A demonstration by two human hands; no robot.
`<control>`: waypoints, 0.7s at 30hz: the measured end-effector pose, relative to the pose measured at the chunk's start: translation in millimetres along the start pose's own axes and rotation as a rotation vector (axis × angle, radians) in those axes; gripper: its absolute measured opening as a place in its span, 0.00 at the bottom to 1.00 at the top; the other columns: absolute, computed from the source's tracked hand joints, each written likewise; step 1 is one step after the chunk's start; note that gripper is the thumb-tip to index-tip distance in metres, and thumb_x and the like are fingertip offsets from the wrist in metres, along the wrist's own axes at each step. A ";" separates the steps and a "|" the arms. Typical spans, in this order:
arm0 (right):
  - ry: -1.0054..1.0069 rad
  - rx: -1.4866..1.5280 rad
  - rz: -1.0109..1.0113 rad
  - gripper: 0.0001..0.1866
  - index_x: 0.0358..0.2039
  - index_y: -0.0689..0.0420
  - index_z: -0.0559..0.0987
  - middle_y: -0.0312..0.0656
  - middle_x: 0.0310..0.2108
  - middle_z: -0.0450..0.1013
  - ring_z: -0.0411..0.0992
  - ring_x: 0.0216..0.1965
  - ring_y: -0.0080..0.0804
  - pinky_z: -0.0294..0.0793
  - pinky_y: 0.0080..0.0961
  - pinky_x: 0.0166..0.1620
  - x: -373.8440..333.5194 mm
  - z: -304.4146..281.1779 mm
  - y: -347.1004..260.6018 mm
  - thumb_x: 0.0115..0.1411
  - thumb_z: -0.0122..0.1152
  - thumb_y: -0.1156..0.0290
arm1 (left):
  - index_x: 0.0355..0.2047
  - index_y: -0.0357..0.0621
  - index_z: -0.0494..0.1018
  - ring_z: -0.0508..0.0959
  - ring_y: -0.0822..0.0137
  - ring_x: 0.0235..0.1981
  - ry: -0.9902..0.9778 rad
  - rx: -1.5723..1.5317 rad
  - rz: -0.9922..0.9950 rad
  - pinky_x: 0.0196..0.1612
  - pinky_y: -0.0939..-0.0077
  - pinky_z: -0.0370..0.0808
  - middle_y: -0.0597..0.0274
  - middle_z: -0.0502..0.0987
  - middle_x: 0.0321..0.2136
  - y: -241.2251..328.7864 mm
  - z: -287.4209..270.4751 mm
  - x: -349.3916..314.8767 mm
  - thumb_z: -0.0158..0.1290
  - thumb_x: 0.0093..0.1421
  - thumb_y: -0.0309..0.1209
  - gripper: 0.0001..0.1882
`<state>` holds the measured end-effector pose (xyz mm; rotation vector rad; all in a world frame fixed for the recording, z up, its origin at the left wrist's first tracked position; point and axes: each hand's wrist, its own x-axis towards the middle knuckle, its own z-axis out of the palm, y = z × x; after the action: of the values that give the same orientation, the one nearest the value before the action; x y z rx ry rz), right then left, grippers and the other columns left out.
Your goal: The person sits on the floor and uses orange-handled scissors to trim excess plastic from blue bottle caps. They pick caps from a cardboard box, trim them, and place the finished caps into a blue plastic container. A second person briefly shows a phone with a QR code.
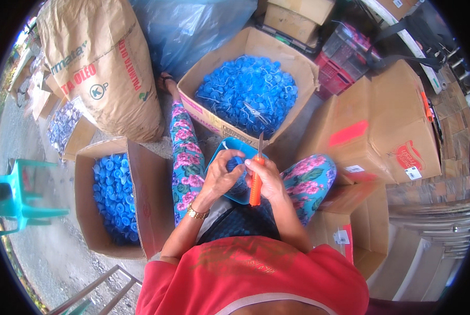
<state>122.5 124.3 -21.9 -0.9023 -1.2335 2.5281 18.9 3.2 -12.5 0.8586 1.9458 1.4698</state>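
My left hand (219, 177), with a gold watch on its wrist, is closed with bent fingers on a small blue plastic piece (235, 163). Beside it, my right hand (269, 178) grips an orange-handled knife (255, 190), its blade pointing away from me. The right thumb comes close to the blue piece; whether it touches cannot be made out. Both hands are over a blue plastic tub (214, 156) between my thighs. More dark blue pieces show inside the tub, partly hidden by my hands.
Ahead stands an open carton (188, 79) of blue plastic pieces, with scissors (257, 112) on top. Another carton (153, 194) of blue caps stands left. A brown paper sack (109, 68) is at far left, closed cartons (376, 126) at right, a turquoise plastic chair (22, 194) at the left edge.
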 end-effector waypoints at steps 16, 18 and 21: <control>-0.022 0.138 -0.158 0.10 0.40 0.58 0.73 0.40 0.30 0.73 0.66 0.16 0.23 0.64 0.18 0.18 -5.1 8.0 -35.7 0.58 0.60 0.73 | 0.47 0.39 0.73 0.72 0.73 0.28 0.026 -0.689 -0.038 0.43 0.75 0.71 0.61 0.73 0.37 14.9 -24.3 0.4 0.44 0.50 0.18 0.22; 0.016 0.140 -0.183 0.11 0.38 0.59 0.73 0.39 0.28 0.73 0.66 0.15 0.22 0.64 0.17 0.17 -5.1 7.6 -34.3 0.56 0.63 0.73 | 0.41 0.39 0.76 0.68 0.77 0.18 0.037 -0.708 -0.060 0.33 0.81 0.72 0.62 0.74 0.32 4.9 -30.0 -1.9 0.46 0.56 0.24 0.14; 0.081 0.002 -0.237 0.12 0.37 0.60 0.74 0.38 0.26 0.73 0.66 0.16 0.19 0.65 0.15 0.18 -8.5 14.5 -34.6 0.54 0.65 0.74 | 0.39 0.38 0.76 0.67 0.80 0.16 0.065 -0.408 -0.185 0.22 0.85 0.66 0.64 0.75 0.28 27.0 -18.1 -10.8 0.50 0.61 0.33 0.12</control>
<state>117.4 133.4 15.1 -0.7977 -1.2334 2.2863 16.7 -10.8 18.7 0.4428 1.6323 1.7132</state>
